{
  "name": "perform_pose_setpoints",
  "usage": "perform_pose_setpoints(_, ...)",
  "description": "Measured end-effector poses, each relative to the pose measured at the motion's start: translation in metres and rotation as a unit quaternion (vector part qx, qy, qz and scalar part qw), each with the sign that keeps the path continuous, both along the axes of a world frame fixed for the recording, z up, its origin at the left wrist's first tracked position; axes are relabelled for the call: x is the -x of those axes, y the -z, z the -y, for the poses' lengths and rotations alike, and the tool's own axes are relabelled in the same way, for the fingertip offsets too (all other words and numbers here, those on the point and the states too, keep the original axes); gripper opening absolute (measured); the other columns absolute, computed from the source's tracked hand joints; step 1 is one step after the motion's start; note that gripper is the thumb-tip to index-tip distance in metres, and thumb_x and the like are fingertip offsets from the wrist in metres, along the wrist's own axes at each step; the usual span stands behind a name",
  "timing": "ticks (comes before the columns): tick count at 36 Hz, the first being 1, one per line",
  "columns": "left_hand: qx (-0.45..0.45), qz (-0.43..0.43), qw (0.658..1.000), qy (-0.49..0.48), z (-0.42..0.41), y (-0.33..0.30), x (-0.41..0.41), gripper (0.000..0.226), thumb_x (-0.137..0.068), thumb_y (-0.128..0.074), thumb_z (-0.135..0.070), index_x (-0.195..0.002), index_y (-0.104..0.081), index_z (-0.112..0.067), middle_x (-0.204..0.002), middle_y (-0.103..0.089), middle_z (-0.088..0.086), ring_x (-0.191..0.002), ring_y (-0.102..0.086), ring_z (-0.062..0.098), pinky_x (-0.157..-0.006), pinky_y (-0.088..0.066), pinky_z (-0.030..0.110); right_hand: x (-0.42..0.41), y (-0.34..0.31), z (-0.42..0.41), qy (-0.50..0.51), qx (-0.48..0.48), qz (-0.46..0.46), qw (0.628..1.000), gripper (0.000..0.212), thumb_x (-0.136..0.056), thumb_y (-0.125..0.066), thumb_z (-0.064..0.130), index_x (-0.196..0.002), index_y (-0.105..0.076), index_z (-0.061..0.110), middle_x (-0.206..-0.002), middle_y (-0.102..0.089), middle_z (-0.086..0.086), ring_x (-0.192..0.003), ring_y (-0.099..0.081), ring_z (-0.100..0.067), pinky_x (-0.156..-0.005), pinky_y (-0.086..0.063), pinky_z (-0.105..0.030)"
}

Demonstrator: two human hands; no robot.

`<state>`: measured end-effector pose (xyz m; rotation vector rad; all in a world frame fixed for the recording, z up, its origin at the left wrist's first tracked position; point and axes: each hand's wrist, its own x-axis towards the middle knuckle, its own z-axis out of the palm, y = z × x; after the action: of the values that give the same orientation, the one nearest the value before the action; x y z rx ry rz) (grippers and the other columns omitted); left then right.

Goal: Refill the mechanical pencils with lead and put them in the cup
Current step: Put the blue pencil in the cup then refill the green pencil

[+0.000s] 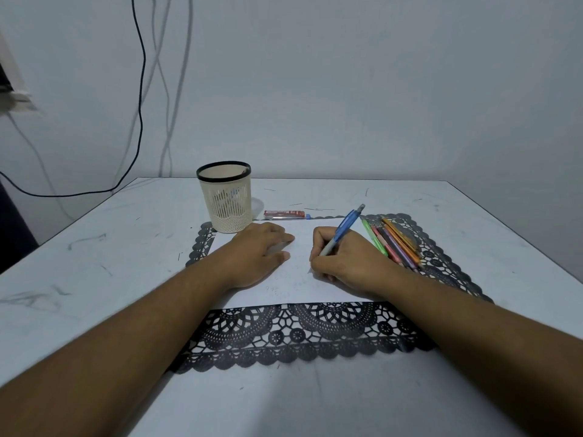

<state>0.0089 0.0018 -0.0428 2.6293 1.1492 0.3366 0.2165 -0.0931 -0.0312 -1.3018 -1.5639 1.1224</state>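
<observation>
Two hands on paper (296,288) — right hand (344,263) grips blue pencil (342,230).

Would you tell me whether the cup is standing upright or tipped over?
Upright: the cup stands on its base, black rim on top, behind the left hand.

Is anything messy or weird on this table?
A little. Thin dark lead sticks lie scattered loose on the table behind the red lead case, and dark scuff marks streak the tabletop. The colored pencils lie neatly together.
</observation>
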Motion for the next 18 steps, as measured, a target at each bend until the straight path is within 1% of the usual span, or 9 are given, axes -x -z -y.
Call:
perform_pose_setpoints(5, 0.001, 0.002, 1.0, -0.001, -0.0007, 0.0008, -0.0004, 0.047, -0.106, -0.049, -0.042, -0.152, -0.047, -0.033, -0.159, -0.038, -0.005, -0.148, -0.026, 0.019, -0.121, -0.021, 0.039, 0.0003, -0.0019, 0.0023, -0.008, -0.003, 0.014, 1.0, 0.026, -0.089, -0.063, -0.008, -0.074, -0.054, 0.011, -0.068, -0.048, -0.005, -0.058, -0.047, -0.008, -0.066, -0.051, -0.024)
perform_pose_setpoints(9, -0.002, 0.001, 1.0, 0.0, -0.0016, 0.001, -0.0006, 0.047, -0.106, -0.049, -0.042, -0.152, -0.047, -0.033, -0.159, -0.039, -0.005, -0.148, -0.027, 0.019, -0.121, -0.022, 0.039, -0.0001, -0.0024, 0.001, -0.009, -0.003, 0.013, 1.0, 0.027, -0.089, -0.063, -0.007, -0.073, -0.053, 0.012, -0.065, -0.048, -0.001, -0.057, -0.045, -0.009, -0.066, -0.05, -0.024)
perform_pose_setpoints(14, 0.001, 0.006, 1.0, 0.0, -0.0007, 0.0011, -0.0002, 0.047, -0.106, -0.049, -0.042, -0.152, -0.047, -0.032, -0.158, -0.039, -0.005, -0.147, -0.027, 0.018, -0.12, -0.022, 0.038, -0.0039, 0.0002, 0.0008, 0.016, -0.008, -0.02, 1.0, 0.03, -0.088, -0.064, -0.007, -0.069, -0.055, 0.015, -0.063, -0.05, -0.004, -0.058, -0.047, -0.013, -0.066, -0.047, -0.031)
perform_pose_setpoints(16, 0.0, 0.007, 1.0, 0.001, -0.0006, 0.0012, 0.0002, 0.047, -0.106, -0.05, -0.042, -0.152, -0.047, -0.033, -0.158, -0.04, -0.005, -0.147, -0.027, 0.019, -0.12, -0.022, 0.038, -0.0043, 0.0005, 0.0012, 0.018, -0.007, -0.008, 1.0, 0.03, -0.089, -0.065, -0.007, -0.07, -0.056, 0.015, -0.062, -0.051, -0.001, -0.059, -0.048, -0.012, -0.069, -0.049, -0.032)
perform_pose_setpoints(18, 0.001, 0.008, 1.0, 0.001, -0.0002, 0.0009, 0.0002, 0.047, -0.106, -0.05, -0.041, -0.151, -0.048, -0.032, -0.158, -0.04, -0.005, -0.147, -0.027, 0.019, -0.12, -0.022, 0.038, -0.0033, 0.0001, 0.0016, 0.019, -0.007, 0.015, 1.0, 0.028, -0.089, -0.066, -0.004, -0.071, -0.056, 0.014, -0.064, -0.053, 0.001, -0.062, -0.051, -0.009, -0.072, -0.052, -0.029)
